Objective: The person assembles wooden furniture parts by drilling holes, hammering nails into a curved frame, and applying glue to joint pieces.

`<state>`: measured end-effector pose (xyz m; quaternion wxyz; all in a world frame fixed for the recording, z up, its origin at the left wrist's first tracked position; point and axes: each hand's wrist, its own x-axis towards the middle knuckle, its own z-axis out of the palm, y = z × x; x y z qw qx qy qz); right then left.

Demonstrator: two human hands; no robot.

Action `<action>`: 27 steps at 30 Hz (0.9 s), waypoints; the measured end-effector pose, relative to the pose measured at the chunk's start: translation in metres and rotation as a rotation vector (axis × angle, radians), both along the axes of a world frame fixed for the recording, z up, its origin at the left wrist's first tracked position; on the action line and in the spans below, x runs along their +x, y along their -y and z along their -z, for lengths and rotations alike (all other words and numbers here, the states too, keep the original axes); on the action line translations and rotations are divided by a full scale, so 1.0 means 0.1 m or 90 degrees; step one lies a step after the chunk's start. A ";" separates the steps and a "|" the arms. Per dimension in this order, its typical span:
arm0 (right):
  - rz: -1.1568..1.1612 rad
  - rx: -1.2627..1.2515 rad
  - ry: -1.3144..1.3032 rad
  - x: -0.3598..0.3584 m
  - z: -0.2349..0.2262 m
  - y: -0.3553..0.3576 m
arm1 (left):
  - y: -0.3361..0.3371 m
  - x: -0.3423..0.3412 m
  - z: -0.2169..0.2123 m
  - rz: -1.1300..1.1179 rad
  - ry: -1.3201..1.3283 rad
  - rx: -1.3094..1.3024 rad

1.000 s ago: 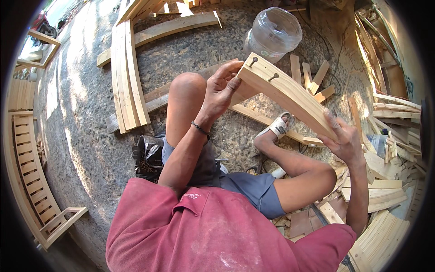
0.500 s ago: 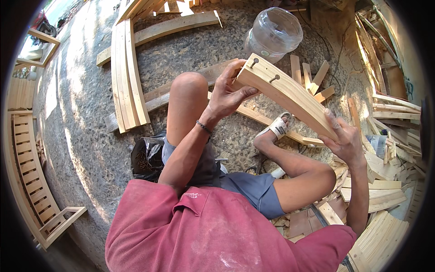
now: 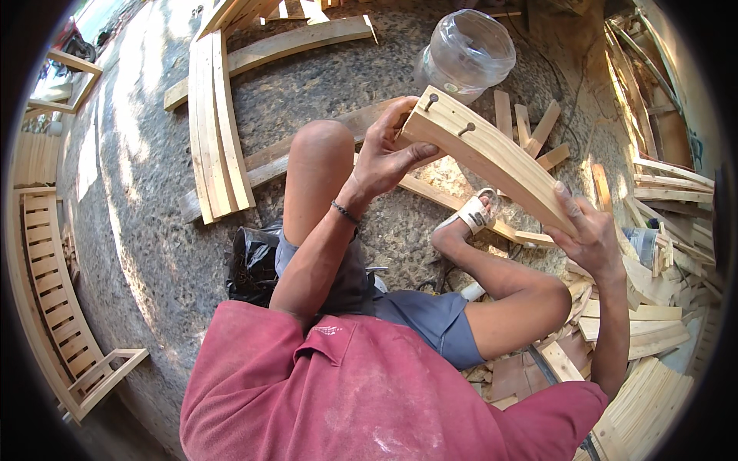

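A pale wooden board point(image 3: 492, 157) is held up in front of me, slanting from upper left to lower right. Two nails point(image 3: 467, 129) stick out of its upper edge near the left end, their heads standing proud of the wood. My left hand point(image 3: 388, 154) grips that left end, thumb along the near face and fingers behind. At the other end, my right hand point(image 3: 588, 234) is closed around the board, with fingers laid over its top edge. The fingers behind the board are partly hidden.
A clear plastic jar point(image 3: 469, 58) stands beyond the board. Long planks point(image 3: 219, 131) lie on the rough ground at left, near a black plastic bag point(image 3: 254, 265). A slatted wooden frame point(image 3: 54, 292) stands far left. Offcuts and stacked wood point(image 3: 646, 399) crowd the right side.
Hardly anything differs. The board's right end and my right hand have shifted very slightly to the right; both hands keep their hold.
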<state>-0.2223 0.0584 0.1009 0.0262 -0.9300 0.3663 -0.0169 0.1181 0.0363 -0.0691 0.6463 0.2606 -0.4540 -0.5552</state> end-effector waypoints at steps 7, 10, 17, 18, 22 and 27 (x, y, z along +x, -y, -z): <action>0.003 -0.009 0.000 -0.01 0.03 -0.06 | -0.02 0.00 0.01 0.010 -0.025 0.012; -0.001 -0.013 0.008 0.00 0.07 -0.06 | -0.03 0.00 0.02 -0.007 -0.015 0.004; 0.016 -0.002 -0.002 -0.02 0.05 -0.08 | -0.02 0.02 -0.03 0.010 0.005 0.009; 0.018 0.000 -0.005 -0.01 0.05 -0.08 | -0.02 0.03 -0.03 0.011 0.011 0.010; 0.026 0.004 -0.002 0.01 0.03 -0.10 | -0.08 0.02 -0.07 -0.071 0.111 -0.015; 0.036 0.010 0.015 0.02 0.06 -0.14 | -0.13 0.09 -0.18 -0.305 0.391 -0.161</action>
